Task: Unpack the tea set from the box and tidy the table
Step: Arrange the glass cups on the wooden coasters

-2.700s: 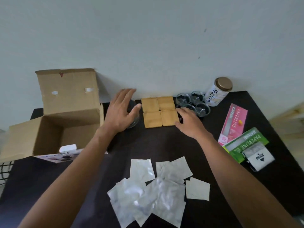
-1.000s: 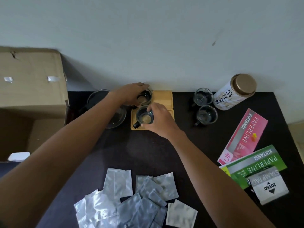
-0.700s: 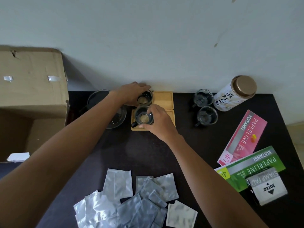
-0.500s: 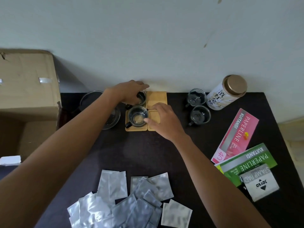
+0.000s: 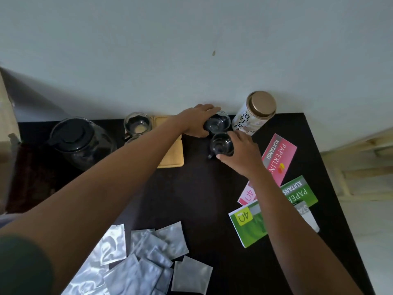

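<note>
My left hand (image 5: 196, 121) reaches across the black table (image 5: 191, 194) and grips a small glass cup (image 5: 219, 124) at the back, beside the wall. My right hand (image 5: 242, 154) grips a second glass cup (image 5: 221, 144) just in front of it. Square wooden coasters (image 5: 173, 154) lie to the left, partly under my left forearm. Another glass cup (image 5: 137, 125) stands on a back coaster; a second one in front of it is mostly hidden. A glass teapot with a black lid (image 5: 78, 141) stands at the far left.
A white tin with a gold lid (image 5: 254, 112) stands right behind the cups. Pink (image 5: 276, 158) and green (image 5: 251, 222) paper packs lie at the right. Several silver foil sachets (image 5: 146, 256) are heaped at the front. The cardboard box edge (image 5: 6, 116) shows at far left.
Both hands left the two cups on the coasters and moved right to the two cups beside the tin, closing on them. The view has shifted right.
</note>
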